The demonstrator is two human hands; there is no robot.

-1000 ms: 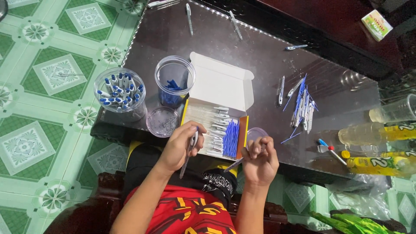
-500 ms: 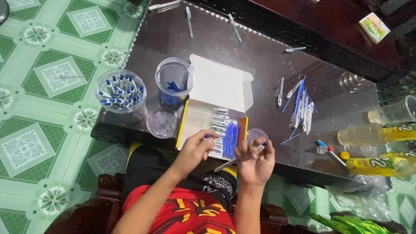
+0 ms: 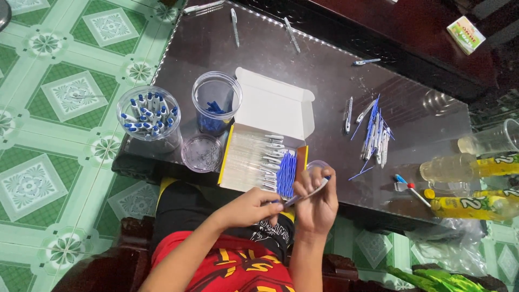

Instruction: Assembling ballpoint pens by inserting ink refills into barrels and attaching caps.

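The right hand [image 3: 318, 201] is closed around a clear pen barrel [image 3: 312, 190], holding it slanted just above the near edge of the glass table [image 3: 324, 86]. The left hand [image 3: 254, 205] pinches the barrel's lower end between fingertips and thumb, the other fingers curled in; a bit of blue shows at that end (probably a refill, though it is too small to tell for sure).

Just beyond the hands lies an open white box [image 3: 265, 154] with its lid folded back, holding rows of clear barrels and a bundle of blue refills [image 3: 286, 174] at its right side. To its left stand a jar of blue-and-white caps [image 3: 148, 116], a jar of dark blue parts [image 3: 215, 108] and a small round lid [image 3: 201, 153]. A loose heap of pens and refills [image 3: 373, 132] lies well to the right.

To do this fitting well, I judge the barrel should be kept steady in the right hand while the left feeds the thin part straight along its axis, without bending it.
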